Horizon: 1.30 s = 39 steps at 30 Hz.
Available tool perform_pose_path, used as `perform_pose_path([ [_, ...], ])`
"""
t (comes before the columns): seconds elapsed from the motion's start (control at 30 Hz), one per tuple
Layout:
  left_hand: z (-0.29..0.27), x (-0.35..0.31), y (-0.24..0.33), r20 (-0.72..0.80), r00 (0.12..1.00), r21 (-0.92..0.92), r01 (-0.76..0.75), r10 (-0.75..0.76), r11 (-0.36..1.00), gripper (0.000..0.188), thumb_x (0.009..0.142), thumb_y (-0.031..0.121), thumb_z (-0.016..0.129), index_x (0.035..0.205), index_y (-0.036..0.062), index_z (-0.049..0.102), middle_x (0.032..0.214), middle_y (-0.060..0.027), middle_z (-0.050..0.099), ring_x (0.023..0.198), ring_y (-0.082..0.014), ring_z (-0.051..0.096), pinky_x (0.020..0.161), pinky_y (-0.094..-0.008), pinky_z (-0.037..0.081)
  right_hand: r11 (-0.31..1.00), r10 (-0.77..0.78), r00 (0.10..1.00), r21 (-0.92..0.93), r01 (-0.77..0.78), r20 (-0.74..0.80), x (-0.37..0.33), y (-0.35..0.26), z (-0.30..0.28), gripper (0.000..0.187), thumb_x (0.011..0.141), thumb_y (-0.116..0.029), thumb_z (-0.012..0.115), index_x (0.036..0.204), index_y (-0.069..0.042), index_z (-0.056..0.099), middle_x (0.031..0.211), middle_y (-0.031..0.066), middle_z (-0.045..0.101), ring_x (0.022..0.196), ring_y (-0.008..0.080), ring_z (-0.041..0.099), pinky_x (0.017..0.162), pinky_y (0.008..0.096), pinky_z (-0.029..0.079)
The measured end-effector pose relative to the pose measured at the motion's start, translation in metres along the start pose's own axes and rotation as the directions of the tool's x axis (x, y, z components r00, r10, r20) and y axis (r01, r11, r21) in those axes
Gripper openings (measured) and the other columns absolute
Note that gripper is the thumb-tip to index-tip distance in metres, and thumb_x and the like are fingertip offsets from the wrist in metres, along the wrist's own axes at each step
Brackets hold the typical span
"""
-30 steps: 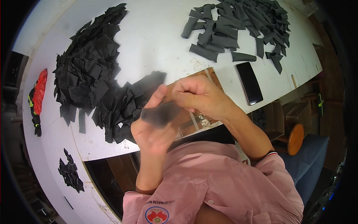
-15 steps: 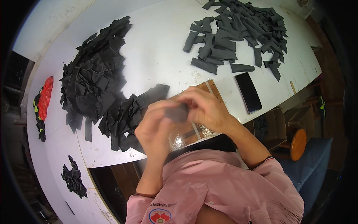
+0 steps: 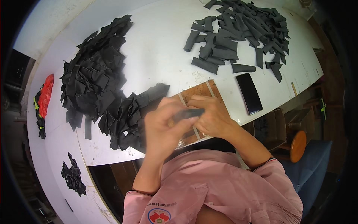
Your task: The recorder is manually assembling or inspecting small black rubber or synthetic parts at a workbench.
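Note:
A small dark grey fabric piece (image 3: 187, 114) is pinched between my two hands, folded or rolled over, in front of my chest. My left hand (image 3: 163, 125) closes around its left end, a bit smeared by motion. At the other end, the curled fingers of my right hand (image 3: 213, 116) grip it. Beneath both hands lies a brown board (image 3: 201, 90) with strips of clear tape across it. Loose flat black fabric pieces (image 3: 125, 115) are heaped just left of my left hand, partly over the board's side.
A larger heap of flat black pieces (image 3: 93, 74) lies farther left. Rolled dark grey tubes (image 3: 223, 44) are piled at the far right, with a black phone (image 3: 249, 93) nearer. A red plastic bag (image 3: 46, 97) and small black scraps (image 3: 72, 175) sit at the left. A wooden stool (image 3: 298, 146) stands right.
My hands have turned the fabric piece so it now lies more sideways. The left hand has shifted slightly right, and the right hand's fingers have curled in more tightly.

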<state>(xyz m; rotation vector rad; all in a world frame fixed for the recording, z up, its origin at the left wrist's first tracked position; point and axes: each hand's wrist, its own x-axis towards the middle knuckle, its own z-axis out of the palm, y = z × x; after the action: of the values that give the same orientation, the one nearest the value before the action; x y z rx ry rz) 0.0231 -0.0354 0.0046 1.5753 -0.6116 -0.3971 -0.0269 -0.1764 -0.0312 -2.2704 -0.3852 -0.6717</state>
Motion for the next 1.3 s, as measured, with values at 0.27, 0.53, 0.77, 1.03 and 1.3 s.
perform_pose_path([
  [0.27, 0.007, -0.004, -0.021, -0.093, 0.986, -0.061, -0.146, 0.14, 0.987, 0.025, 0.071, -0.004, 0.064, 0.094, -0.0024, 0.055, 0.085, -0.0111, 0.058, 0.076, -0.0123, 0.054, 0.067, -0.0226, 0.045, 0.997, 0.07, 0.996, 0.035, -0.072, 0.056, -0.012, 0.015, 0.021, 0.019, 0.07, -0.018, 0.063, 0.077, -0.003, 0.053, 0.064, 0.0092, 0.052, 0.06, 0.0281, 0.054, 0.053, 0.0368, 0.043],
  [0.53, -0.001, 0.0, -0.007, -0.258, 0.95, -0.628, -0.304, 0.177, 0.717, 0.009, 0.084, 0.007, 0.051, 0.09, 0.0006, 0.054, 0.086, -0.0118, 0.06, 0.082, -0.0182, 0.054, 0.077, -0.0315, 0.042, 0.991, 0.12, 0.986, -0.078, -0.111, 0.117, 0.007, -0.001, -0.001, 0.027, 0.072, -0.028, 0.062, 0.076, -0.003, 0.054, 0.062, 0.0091, 0.051, 0.061, 0.0264, 0.054, 0.054, 0.0367, 0.042],
  [0.77, -0.007, -0.007, -0.015, -0.207, 0.978, -0.748, -0.153, -0.008, 0.646, 0.012, 0.084, 0.016, 0.054, 0.085, 0.0039, 0.052, 0.082, -0.0081, 0.054, 0.085, -0.0218, 0.048, 0.085, -0.0367, 0.038, 0.98, 0.079, 0.973, -0.196, -0.036, 0.216, 0.003, 0.003, 0.011, 0.03, 0.073, -0.03, 0.061, 0.064, -0.002, 0.053, 0.059, 0.0086, 0.053, 0.058, 0.0243, 0.055, 0.052, 0.0349, 0.042],
  [1.03, -0.01, -0.004, -0.022, -0.266, 0.963, -0.709, -0.223, 0.04, 0.668, 0.008, 0.085, 0.003, 0.047, 0.081, 0.0012, 0.054, 0.081, -0.0116, 0.058, 0.081, -0.02, 0.053, 0.075, -0.0317, 0.042, 0.992, 0.088, 0.986, -0.099, -0.075, 0.138, -0.001, 0.003, 0.016, 0.031, 0.074, -0.03, 0.061, 0.062, -0.002, 0.054, 0.058, 0.0091, 0.053, 0.056, 0.025, 0.055, 0.051, 0.0347, 0.042],
  [1.3, -0.04, 0.034, -0.05, -0.417, 0.896, 0.024, -0.156, 0.151, 0.988, 0.024, 0.082, 0.009, 0.053, 0.103, -0.0031, 0.052, 0.089, -0.0139, 0.06, 0.083, -0.0191, 0.057, 0.075, -0.0284, 0.043, 0.85, 0.254, 0.946, 0.42, -0.319, 0.203, 0.059, 0.008, -0.041, 0.052, 0.082, -0.047, 0.046, 0.066, 0.002, 0.056, 0.057, 0.0089, 0.053, 0.054, 0.0177, 0.053, 0.048, 0.0283, 0.041],
])
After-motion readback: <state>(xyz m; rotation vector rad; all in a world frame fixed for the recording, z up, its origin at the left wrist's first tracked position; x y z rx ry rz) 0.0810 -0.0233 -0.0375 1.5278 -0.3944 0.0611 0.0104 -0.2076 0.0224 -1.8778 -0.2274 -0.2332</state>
